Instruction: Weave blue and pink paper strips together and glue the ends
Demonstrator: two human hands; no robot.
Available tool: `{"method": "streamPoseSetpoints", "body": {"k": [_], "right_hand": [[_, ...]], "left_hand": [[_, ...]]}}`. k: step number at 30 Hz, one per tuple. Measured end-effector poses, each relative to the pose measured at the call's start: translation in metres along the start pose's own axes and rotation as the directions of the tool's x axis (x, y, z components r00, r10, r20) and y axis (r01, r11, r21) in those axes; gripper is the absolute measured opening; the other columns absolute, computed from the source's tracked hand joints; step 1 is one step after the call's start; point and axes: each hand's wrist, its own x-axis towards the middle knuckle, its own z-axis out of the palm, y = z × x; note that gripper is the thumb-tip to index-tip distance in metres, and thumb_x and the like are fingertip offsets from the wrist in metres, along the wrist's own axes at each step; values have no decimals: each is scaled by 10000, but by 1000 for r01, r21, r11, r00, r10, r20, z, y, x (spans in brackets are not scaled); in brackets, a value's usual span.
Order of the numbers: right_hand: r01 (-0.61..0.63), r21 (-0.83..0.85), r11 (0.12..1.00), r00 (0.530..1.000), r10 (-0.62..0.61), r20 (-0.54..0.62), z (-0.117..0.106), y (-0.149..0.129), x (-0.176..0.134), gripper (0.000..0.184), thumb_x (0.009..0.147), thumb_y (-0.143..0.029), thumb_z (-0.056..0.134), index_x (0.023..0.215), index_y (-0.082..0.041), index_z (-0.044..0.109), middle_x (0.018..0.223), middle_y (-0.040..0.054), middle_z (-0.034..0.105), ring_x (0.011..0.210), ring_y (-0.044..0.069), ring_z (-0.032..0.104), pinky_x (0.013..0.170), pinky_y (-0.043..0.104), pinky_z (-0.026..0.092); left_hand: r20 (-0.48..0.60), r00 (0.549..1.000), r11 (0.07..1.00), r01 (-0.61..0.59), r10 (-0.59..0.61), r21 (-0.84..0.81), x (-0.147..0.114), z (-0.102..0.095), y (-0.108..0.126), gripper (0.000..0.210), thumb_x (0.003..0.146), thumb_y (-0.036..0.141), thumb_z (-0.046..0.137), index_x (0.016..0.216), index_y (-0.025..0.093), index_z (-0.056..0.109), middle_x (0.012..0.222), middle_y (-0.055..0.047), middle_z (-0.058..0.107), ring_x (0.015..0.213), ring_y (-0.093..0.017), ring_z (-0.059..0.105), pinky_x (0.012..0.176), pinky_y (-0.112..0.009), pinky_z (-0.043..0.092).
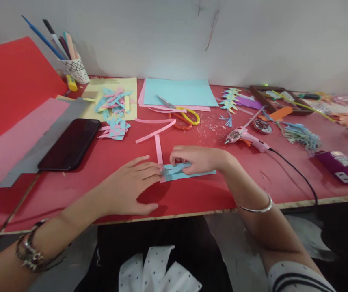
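Blue paper strips lie side by side near the table's front edge, with a pink paper strip crossing their left end. My left hand is open and flat, its fingertips resting on that crossing end and its thumb apart on the table. Over the middle of the blue strips, my right hand has curled fingers closed on one blue strip, which looks slightly lifted. The fingertips are partly hidden. Beyond the hands lie a folded pink strip and scissors with orange and yellow handles.
Left are a black phone, a woven paper piece and paper scraps on a yellow sheet. Blue sheets lie at the back. A pink glue gun with a black cord, a wooden tray and a purple box stand right.
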Motion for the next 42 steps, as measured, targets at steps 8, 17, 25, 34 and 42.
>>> {"method": "streamPoseSetpoints", "body": {"k": [8, 17, 25, 34, 42], "right_hand": [[-210, -89, 974, 966, 192, -172, 1, -15, -27, 149, 702, -192, 551, 847, -168, 528, 874, 40, 547, 750, 158, 497, 667, 270, 378], [-841, 187, 508, 216, 631, -745, 79, -63, -48, 409, 825, -431, 412, 1064, -106, 478, 913, 165, 580, 833, 280, 537, 640, 359, 418], [-703, 276, 655, 219, 570, -792, 95, -49, -23, 462, 790, -335, 475, 1170, -86, 392, 917, 149, 603, 826, 255, 573, 678, 358, 451], [-242, 473, 847, 93, 506, -858, 78, -65, -38, 410, 799, -184, 467, 1195, -204, 363, 740, -14, 546, 655, 100, 534, 538, 201, 432], [169, 564, 808, 356, 484, -800, 48, -79, -22, 424, 775, -125, 499, 1158, -257, 374, 734, -41, 515, 598, 74, 519, 481, 178, 428]], "left_hand": [[-80, 997, 1000, 3, -4, -10, 6, -2, -1, 281, 838, 313, 385, 938, 215, 629, 1011, -24, 668, 969, -180, 582, 863, -359, 358], [-186, 982, 986, 18, 14, 167, 3, 8, 14, 308, 827, 194, 353, 933, 167, 641, 981, -55, 680, 917, -180, 604, 872, -362, 405], [-186, 976, 992, 123, -114, 33, 3, 8, 17, 279, 790, 225, 420, 953, 189, 643, 989, -35, 678, 900, -186, 614, 934, -398, 383], [-252, 949, 980, 199, -189, 15, 6, 13, 22, 221, 765, 274, 449, 856, 210, 640, 877, -14, 695, 830, -187, 624, 901, -383, 392], [-456, 829, 930, 367, -323, 8, 16, 17, 41, 292, 722, 444, 526, 648, 173, 608, 649, -15, 667, 655, -188, 624, 890, -421, 369]]}}
